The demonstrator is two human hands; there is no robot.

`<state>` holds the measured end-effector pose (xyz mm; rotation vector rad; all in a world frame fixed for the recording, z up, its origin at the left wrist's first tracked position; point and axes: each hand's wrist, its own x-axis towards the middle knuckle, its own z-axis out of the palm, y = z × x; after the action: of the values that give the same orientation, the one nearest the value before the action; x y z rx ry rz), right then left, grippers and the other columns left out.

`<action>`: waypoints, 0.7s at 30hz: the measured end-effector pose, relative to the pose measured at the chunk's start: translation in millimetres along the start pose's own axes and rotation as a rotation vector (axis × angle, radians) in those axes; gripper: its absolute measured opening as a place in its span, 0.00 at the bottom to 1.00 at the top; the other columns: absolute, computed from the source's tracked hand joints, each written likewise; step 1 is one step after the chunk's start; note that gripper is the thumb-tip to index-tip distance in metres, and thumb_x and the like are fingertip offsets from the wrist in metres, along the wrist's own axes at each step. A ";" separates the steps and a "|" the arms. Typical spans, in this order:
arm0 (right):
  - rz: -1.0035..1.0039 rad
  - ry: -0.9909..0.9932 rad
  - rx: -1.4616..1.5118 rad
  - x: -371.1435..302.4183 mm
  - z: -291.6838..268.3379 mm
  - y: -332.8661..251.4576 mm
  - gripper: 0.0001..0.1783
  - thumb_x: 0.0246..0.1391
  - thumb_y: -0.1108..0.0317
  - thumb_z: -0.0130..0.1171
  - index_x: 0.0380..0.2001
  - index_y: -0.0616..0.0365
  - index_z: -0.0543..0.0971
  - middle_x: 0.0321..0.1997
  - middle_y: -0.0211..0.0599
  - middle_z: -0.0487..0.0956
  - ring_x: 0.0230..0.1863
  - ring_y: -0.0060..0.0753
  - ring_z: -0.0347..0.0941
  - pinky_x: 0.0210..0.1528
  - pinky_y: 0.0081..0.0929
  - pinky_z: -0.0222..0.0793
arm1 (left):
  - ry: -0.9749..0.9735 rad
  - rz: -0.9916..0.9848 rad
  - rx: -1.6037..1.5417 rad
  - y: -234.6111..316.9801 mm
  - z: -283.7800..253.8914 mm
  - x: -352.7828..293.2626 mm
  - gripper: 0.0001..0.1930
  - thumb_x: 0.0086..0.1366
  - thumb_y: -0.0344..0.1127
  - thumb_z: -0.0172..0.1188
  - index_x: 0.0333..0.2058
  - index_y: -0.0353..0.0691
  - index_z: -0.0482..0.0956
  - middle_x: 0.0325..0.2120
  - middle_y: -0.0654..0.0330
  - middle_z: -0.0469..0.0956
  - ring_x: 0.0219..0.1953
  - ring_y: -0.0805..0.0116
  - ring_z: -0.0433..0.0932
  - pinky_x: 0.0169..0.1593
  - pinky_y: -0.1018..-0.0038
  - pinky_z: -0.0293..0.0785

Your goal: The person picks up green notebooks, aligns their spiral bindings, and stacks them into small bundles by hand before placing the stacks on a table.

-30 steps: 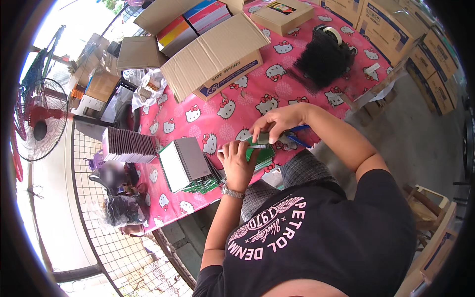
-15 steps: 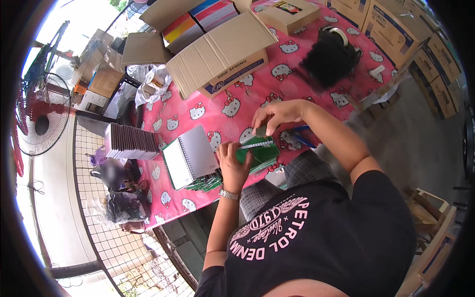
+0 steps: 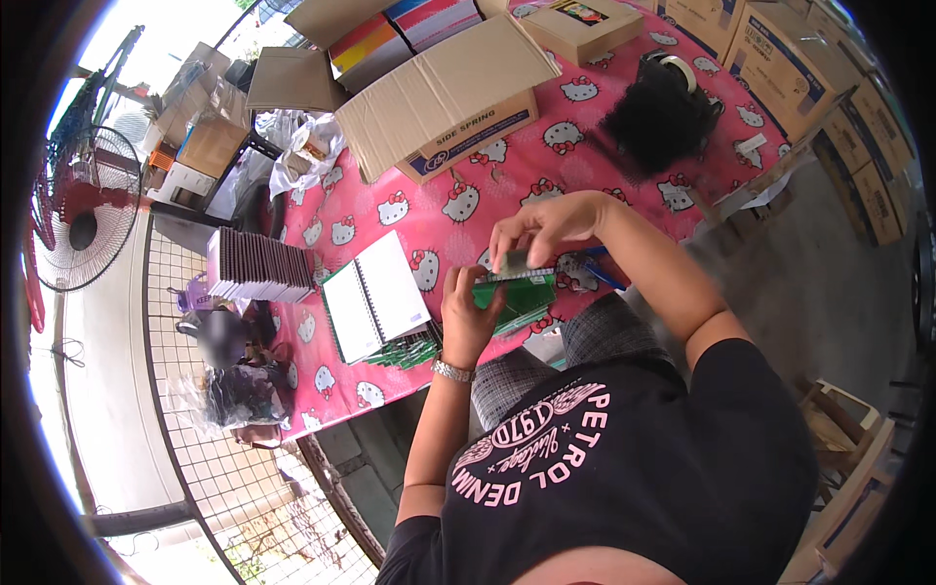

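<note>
On the table edge before me lies a stack of green notebooks (image 3: 515, 300). A white spiral binding (image 3: 526, 276) runs along the far edge of the top one. My left hand (image 3: 470, 314), with a metal watch at its wrist, grips the notebook's left end between thumb and fingers. My right hand (image 3: 556, 226) reaches in from the right, fingers closed on a small flat grey-green piece (image 3: 514, 261) against the binding; its exact kind is unclear. Left of my left hand, an open spiral notebook (image 3: 375, 302) with white pages rests on more green-covered notebooks.
A stack of dark-edged notebooks (image 3: 258, 271) stands at the left. An open carton (image 3: 468, 136) holding colourful books stands at the back. Farther right are a flat box (image 3: 582, 29), a black bristly bundle (image 3: 658, 122) and a tape roll (image 3: 680, 73). Blue-handled scissors-like tool (image 3: 606, 273) lies near my right forearm.
My right hand has shifted slightly left and lower over the binding, closer to my left hand. The binding, tilted before, now lies more level along the notebook's far edge.
</note>
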<state>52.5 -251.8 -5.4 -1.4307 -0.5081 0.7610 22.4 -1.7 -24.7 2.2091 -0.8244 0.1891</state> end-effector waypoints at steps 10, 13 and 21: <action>-0.033 0.112 -0.248 -0.5 3.5 -8.2 0.27 0.41 0.62 0.70 0.47 0.62 0.81 0.50 0.35 0.76 0.55 0.34 0.71 0.59 0.31 0.64 | 0.000 -0.030 -0.049 1.3 -3.7 7.7 0.16 0.53 0.29 0.71 0.40 0.35 0.76 0.33 0.53 0.77 0.31 0.60 0.78 0.34 0.70 0.75; 0.011 0.033 -0.098 -3.8 -4.9 9.9 0.25 0.46 0.58 0.69 0.47 0.58 0.82 0.49 0.38 0.77 0.52 0.39 0.73 0.57 0.34 0.66 | -0.005 -0.085 -0.100 2.9 1.1 2.1 0.15 0.54 0.28 0.70 0.39 0.33 0.76 0.31 0.53 0.79 0.30 0.62 0.80 0.34 0.71 0.76; -0.105 1.274 -1.133 -46.8 -30.3 40.6 0.20 0.46 0.56 0.70 0.42 0.52 0.83 0.51 0.40 0.77 0.57 0.46 0.69 0.59 0.41 0.63 | 0.081 -0.402 -0.683 -18.7 11.8 -6.7 0.09 0.65 0.27 0.63 0.42 0.29 0.79 0.32 0.61 0.82 0.32 0.76 0.79 0.38 0.78 0.76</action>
<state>36.4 -307.7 -42.4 -2.5054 0.0717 -0.7519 27.2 2.8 -46.8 1.6519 -0.3111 -0.1789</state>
